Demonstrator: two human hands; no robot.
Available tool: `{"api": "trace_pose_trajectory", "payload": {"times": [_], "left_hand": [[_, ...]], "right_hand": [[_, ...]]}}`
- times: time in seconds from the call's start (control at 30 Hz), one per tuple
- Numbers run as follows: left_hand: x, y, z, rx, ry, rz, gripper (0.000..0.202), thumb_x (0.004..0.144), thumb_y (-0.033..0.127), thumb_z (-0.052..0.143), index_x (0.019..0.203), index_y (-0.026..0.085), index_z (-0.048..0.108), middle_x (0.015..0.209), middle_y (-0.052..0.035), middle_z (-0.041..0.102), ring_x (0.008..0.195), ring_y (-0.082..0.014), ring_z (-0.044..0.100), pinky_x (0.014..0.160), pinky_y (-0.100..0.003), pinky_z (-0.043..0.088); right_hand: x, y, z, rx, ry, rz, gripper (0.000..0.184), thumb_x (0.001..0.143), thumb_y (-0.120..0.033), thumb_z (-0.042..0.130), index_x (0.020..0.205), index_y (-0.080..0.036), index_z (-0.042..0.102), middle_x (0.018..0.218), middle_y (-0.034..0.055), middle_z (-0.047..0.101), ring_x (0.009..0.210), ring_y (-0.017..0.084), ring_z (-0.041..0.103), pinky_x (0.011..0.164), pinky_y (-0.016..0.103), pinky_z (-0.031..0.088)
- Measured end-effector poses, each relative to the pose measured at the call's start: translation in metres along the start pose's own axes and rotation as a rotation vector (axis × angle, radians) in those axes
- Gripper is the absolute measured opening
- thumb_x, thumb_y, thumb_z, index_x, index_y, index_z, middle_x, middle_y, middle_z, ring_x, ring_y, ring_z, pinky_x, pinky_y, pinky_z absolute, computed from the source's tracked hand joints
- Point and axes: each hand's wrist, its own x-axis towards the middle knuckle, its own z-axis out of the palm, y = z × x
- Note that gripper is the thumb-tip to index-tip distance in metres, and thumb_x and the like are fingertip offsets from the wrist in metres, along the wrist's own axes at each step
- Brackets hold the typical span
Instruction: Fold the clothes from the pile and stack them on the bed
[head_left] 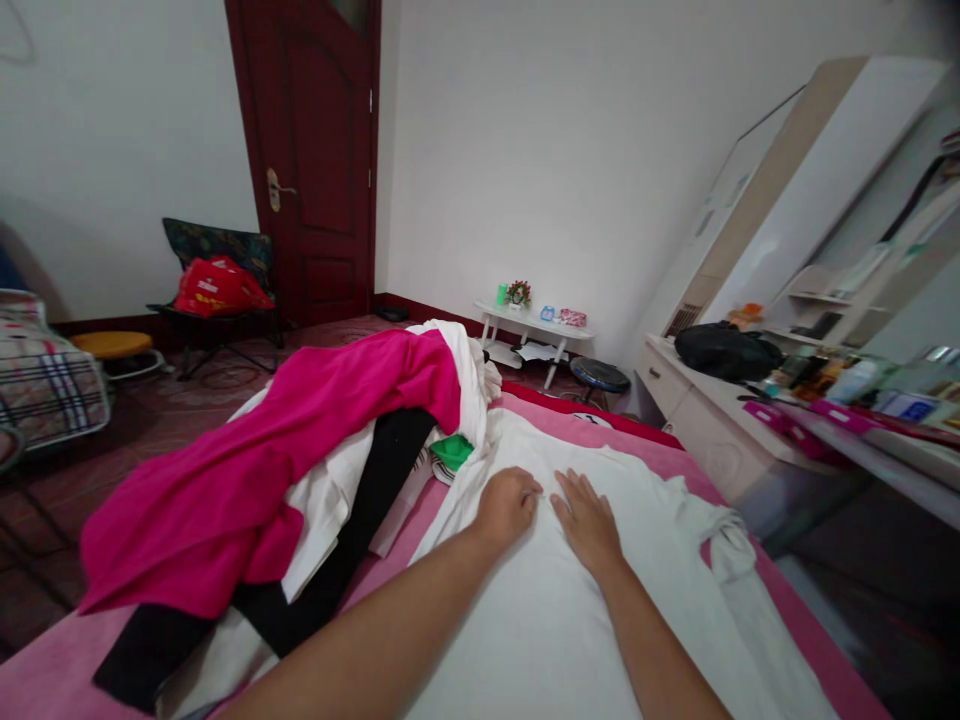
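Observation:
A white garment (570, 600) lies spread flat on the pink bed (795, 600) in front of me. My left hand (506, 505) rests on its upper middle with the fingers curled under, holding nothing I can see. My right hand (589, 520) lies flat beside it, fingers stretched out on the cloth. The two hands are almost touching. One sleeve of the garment (731, 545) is bunched at the right edge of the bed.
A heap of clothes lies to the left: a magenta garment (285, 440) on top, black (375, 490), white and green (452, 450) pieces under it. A desk with a black bag (724, 350) stands right. A small white table (532, 325), a stool and a dark red door (315, 150) are beyond.

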Motion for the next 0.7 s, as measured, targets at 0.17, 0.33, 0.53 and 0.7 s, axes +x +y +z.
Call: {"api": "trace_pose_trajectory", "payload": {"times": [0.17, 0.33, 0.53, 0.7], "left_hand": [[0.016, 0.006, -0.035, 0.131, 0.239, 0.142, 0.039, 0.078, 0.012, 0.05, 0.113, 0.024, 0.061, 0.138, -0.0054, 0.045, 0.129, -0.0226, 0.037, 0.107, -0.04, 0.032], [0.085, -0.001, -0.115, 0.456, 0.344, 0.098, 0.045, 0.079, 0.022, 0.057, 0.124, 0.018, 0.051, 0.145, -0.014, 0.034, 0.134, -0.0316, 0.026, 0.105, -0.046, 0.028], [0.149, -0.035, -0.191, 0.385, 0.365, -0.41, 0.058, 0.064, 0.031, 0.075, 0.113, 0.008, 0.054, 0.122, -0.0247, 0.052, 0.118, -0.0395, 0.046, 0.096, -0.048, 0.036], [0.149, -0.059, -0.214, 0.22, 0.37, -0.499, 0.037, 0.063, 0.029, 0.076, 0.089, 0.006, 0.061, 0.099, -0.0221, 0.062, 0.109, -0.0403, 0.054, 0.088, -0.047, 0.042]], "right_hand": [[-0.003, 0.003, -0.007, 0.036, 0.098, -0.035, 0.043, 0.094, -0.033, 0.037, 0.132, -0.018, 0.051, 0.143, 0.0095, 0.045, 0.135, 0.025, 0.035, 0.108, 0.047, 0.029], [-0.004, -0.001, -0.01, 0.03, 0.161, -0.056, 0.04, 0.093, -0.029, 0.038, 0.126, -0.016, 0.057, 0.137, 0.0103, 0.051, 0.131, 0.024, 0.041, 0.107, 0.044, 0.032], [-0.002, 0.002, -0.007, 0.058, 0.16, -0.042, 0.04, 0.091, -0.03, 0.04, 0.124, -0.018, 0.058, 0.136, 0.0087, 0.053, 0.13, 0.024, 0.042, 0.107, 0.044, 0.032], [-0.002, 0.003, -0.008, 0.103, 0.158, -0.035, 0.039, 0.092, -0.03, 0.04, 0.124, -0.019, 0.058, 0.136, 0.008, 0.053, 0.13, 0.024, 0.042, 0.108, 0.044, 0.032]]}}
